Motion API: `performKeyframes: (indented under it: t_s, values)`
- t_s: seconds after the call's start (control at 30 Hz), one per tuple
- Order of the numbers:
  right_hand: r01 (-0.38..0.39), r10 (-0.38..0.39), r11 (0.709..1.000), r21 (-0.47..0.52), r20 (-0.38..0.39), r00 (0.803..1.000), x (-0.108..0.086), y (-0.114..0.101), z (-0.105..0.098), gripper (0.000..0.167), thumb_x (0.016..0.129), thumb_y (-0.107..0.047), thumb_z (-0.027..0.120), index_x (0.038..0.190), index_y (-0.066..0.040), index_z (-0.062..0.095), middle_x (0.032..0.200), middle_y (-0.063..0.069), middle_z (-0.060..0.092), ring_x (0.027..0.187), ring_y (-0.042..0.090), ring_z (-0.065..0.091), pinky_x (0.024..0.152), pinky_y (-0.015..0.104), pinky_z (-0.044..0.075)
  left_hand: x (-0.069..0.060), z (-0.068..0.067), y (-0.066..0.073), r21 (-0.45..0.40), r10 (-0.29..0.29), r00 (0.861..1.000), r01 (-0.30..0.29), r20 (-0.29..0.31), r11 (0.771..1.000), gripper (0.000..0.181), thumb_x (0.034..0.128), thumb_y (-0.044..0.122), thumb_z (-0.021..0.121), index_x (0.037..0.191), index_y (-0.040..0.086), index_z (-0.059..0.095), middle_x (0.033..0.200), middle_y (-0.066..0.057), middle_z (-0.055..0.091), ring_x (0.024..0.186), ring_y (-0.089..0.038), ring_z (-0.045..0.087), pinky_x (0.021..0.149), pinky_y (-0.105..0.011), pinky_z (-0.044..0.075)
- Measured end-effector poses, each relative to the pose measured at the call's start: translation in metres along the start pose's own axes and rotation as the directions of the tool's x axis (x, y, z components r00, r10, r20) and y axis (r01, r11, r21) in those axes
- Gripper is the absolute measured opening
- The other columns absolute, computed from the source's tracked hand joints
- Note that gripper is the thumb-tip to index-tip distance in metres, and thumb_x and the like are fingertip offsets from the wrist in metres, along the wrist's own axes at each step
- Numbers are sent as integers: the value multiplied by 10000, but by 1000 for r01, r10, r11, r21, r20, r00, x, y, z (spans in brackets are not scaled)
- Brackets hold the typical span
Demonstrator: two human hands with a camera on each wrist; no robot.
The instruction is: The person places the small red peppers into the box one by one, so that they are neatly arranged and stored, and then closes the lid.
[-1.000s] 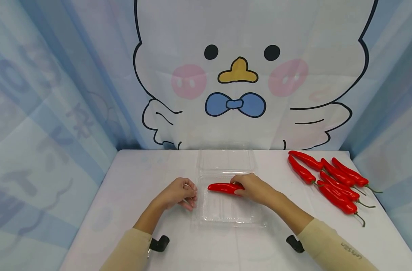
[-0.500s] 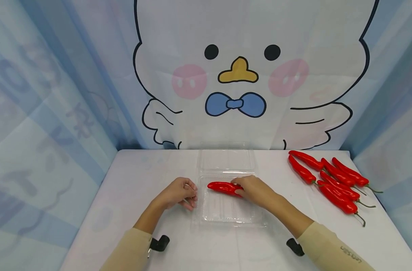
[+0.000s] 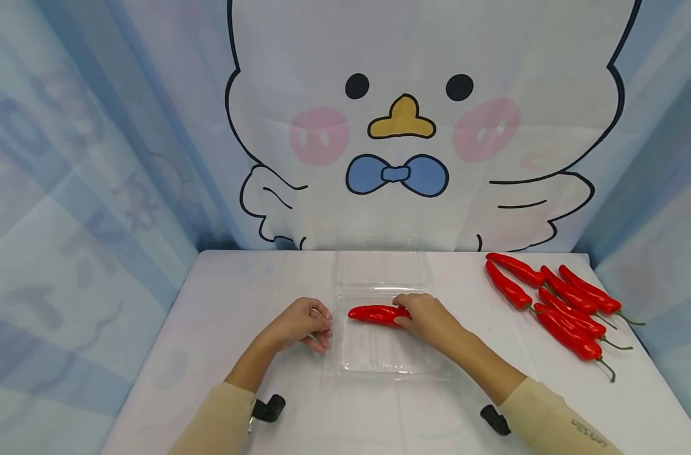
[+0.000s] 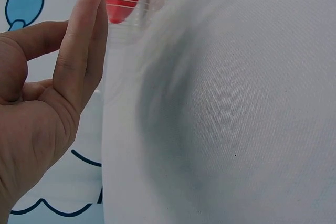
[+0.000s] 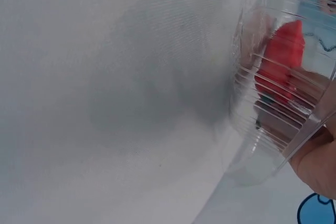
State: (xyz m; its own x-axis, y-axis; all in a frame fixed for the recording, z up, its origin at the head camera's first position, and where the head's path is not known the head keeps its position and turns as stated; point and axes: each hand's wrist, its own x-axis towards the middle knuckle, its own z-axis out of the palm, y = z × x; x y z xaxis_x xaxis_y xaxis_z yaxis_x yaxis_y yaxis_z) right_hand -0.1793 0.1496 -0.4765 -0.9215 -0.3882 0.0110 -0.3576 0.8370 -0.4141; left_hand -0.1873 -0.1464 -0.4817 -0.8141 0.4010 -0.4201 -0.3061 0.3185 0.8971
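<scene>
A red chili pepper (image 3: 374, 314) lies crosswise in the clear plastic box (image 3: 379, 361), its pointed end to the left. My right hand (image 3: 431, 320) reaches into the box and holds the pepper by its right, stem end, with the fingertips at the far side and the thumb at the near side. Through the ribbed wall in the right wrist view, the pepper (image 5: 283, 51) shows with fingers around its lower part. My left hand (image 3: 306, 325) is at the box's left edge, fingers loosely extended. In the left wrist view its fingertips come up to the box wall; contact is hard to tell.
Several red chili peppers (image 3: 567, 332) with green stems lie at the right side of the white table (image 3: 237, 284). The box's clear lid (image 3: 382, 268) lies folded back toward the far edge. A patterned curtain (image 3: 396, 221) hangs behind the table.
My right hand has shifted slightly back to the right along the pepper, its fingers a little less over it. The pepper stays almost in place, and my left hand keeps still.
</scene>
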Motion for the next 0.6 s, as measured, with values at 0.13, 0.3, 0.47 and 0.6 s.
performKeyframes:
  t_s: [0.13,0.3,0.47,0.6]
  values:
    - [-7,7,1000,-14,-28,1000,-1,-1,0,333,852,-162,851,1158,-86,742,995,34,760,826,143,642,805,330,630,1,0,0,5,-2,1000,2,1,1000,120,996,9,622,1076,-61,569,851,-173,714,659,-197,729,641,-408,664]
    - [-16,14,999,-50,-38,999,-1,0,3,304,848,-179,856,1126,-115,752,962,13,752,798,133,630,785,328,623,2,1,0,5,-14,1000,14,0,1000,118,994,10,627,1074,-56,571,853,-169,714,661,-200,730,644,-404,664]
    - [-10,6,998,-67,-53,999,-2,1,4,345,837,-167,865,1154,-110,744,997,23,763,826,150,657,796,352,634,1,1,1,4,-13,1000,13,-2,1000,119,992,6,627,1076,-57,571,854,-171,712,655,-197,725,645,-405,664]
    - [-4,0,998,-67,-62,998,-4,2,3,387,829,-161,872,1187,-102,736,1053,44,772,882,178,691,831,382,646,0,1,1,4,-9,1000,9,-1,1000,123,990,2,625,1080,-61,569,851,-168,712,654,-193,721,645,-407,664]
